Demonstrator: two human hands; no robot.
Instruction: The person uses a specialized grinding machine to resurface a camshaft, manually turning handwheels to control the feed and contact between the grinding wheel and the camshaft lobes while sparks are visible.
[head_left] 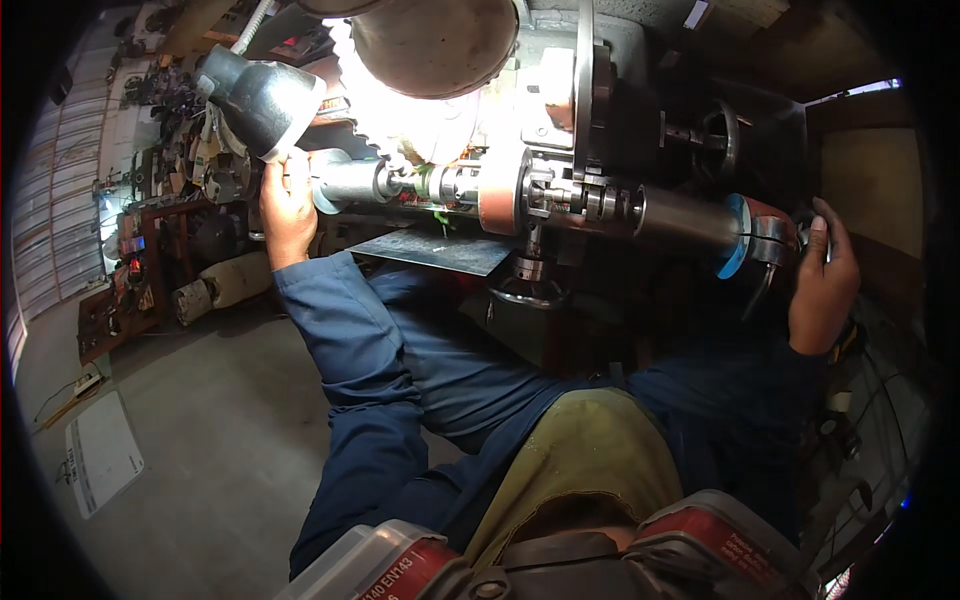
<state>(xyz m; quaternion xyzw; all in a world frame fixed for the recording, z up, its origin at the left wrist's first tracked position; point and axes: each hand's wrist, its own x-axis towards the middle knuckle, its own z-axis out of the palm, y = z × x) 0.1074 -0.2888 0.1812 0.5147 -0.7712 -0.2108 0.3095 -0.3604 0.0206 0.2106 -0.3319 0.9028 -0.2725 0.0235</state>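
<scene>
Spanning the machine bar (545, 200): a person in blue sleeves has the left hand (288, 212) at its left end and the right hand (826, 278) beyond its right end.
Bar: it runs level from left to right, on the far side of the person's lap, with a smooth left tube (352, 182), a brown ring (499, 196) near the middle and a thicker right tube (685, 225).
Left hand: fingers up, just below the lamp (262, 102); I cannot tell whether they hold the tube's end or only rest beside it.
Right hand: fingers curved at a small dark part beside the brown clamp (770, 230); the palm side is hidden, so how firm the grip is I cannot tell.
Handling: the bar looks heavy and rigid, its bare tubes probably slippery, hardly fragile.
Where to hold: the outer ends seem best, clear of the small collars around the middle and the clamp's lever (764, 288).
Below the bar: a flat metal sheet (432, 249) lies left of centre, a handwheel (528, 292) just right of it.
</scene>
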